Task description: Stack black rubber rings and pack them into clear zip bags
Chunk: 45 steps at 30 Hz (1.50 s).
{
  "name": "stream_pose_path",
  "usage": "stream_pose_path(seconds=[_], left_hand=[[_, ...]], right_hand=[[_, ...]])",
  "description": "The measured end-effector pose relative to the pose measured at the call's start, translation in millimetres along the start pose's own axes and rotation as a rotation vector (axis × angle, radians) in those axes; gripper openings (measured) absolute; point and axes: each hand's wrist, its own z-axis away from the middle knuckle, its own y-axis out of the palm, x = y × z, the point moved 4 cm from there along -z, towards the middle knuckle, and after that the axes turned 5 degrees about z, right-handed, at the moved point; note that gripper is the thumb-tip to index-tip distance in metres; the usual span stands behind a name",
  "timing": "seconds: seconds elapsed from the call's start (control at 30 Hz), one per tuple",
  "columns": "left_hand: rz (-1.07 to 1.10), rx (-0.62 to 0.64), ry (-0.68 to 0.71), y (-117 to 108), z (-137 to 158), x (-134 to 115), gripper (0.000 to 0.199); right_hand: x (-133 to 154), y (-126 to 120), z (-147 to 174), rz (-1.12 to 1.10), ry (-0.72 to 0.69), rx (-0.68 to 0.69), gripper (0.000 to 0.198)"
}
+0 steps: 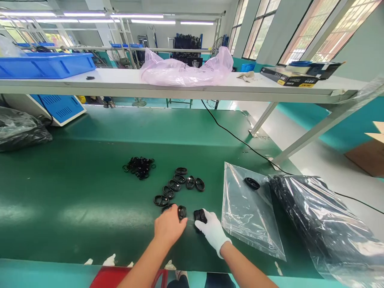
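Observation:
My bare left hand (170, 225) is closed on a black oval ring-shaped part (181, 213), which stands on edge by the thumb. Another such part lies partly hidden behind its knuckles. My right hand (212, 229), in a white glove, grips a stack of black ribbed parts (200, 216) just above or on the green table (90, 236); I cannot tell whether it touches. Ahead of the left hand lie several loose black oval parts (174, 185). Farther left is a heap of small black rings (139, 167). Right of my gloved hand, one black oval part (252, 183) lies on a clear plastic bag (249, 216).
A large plastic bag of black items (324, 216) fills the table's right side. A black cable (234, 136) crosses the right rear. Above the far edge runs a white shelf (120, 84) with a blue bin (45, 66), pink plastic bag (186, 70) and black box (289, 77).

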Motion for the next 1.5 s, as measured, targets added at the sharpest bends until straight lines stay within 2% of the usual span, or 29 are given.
stream_pose_path(seconds=[0.1, 0.17, 0.27, 0.33, 0.4, 0.47, 0.63, 0.77, 1.0, 1.23, 1.5], left_hand=[[-0.019, 0.111, -0.060, 19, 2, -21, 0.041], [-0.018, 0.110, -0.057, 24, 1, -23, 0.043], [0.002, 0.081, 0.086, 25, 0, -20, 0.055], [-0.013, 0.126, 0.211, 29, 0, -21, 0.077], [-0.031, 0.177, 0.260, 35, -1, -21, 0.086], [0.037, 0.184, 0.243, 39, -2, -20, 0.084], [0.470, 0.167, 0.201, 45, -1, -15, 0.076], [0.596, 0.150, 0.165, 55, 1, -12, 0.074], [0.591, 0.123, 0.265, 60, 0, -11, 0.074], [0.560, 0.121, 0.259, 61, 1, -11, 0.074], [0.475, 0.144, 0.286, 67, 3, -14, 0.079]], right_hand=[[-4, 2, -4, 0.013, 0.002, -0.018, 0.045], [-6, 3, -6, 0.014, 0.011, -0.014, 0.047], [-4, 3, -6, 0.022, 0.010, -0.011, 0.050], [-3, 2, -5, 0.025, 0.006, -0.013, 0.051], [-2, 2, -4, 0.022, 0.008, -0.015, 0.051], [-3, 2, -4, 0.022, 0.013, -0.016, 0.050], [-6, 2, -5, 0.006, 0.010, -0.010, 0.047], [-7, 1, -5, -0.014, 0.011, -0.008, 0.051], [-7, 1, -4, -0.045, 0.027, 0.002, 0.055], [-4, 0, -1, -0.013, 0.006, 0.012, 0.052], [6, 8, 6, 0.094, 0.126, -0.049, 0.056]])
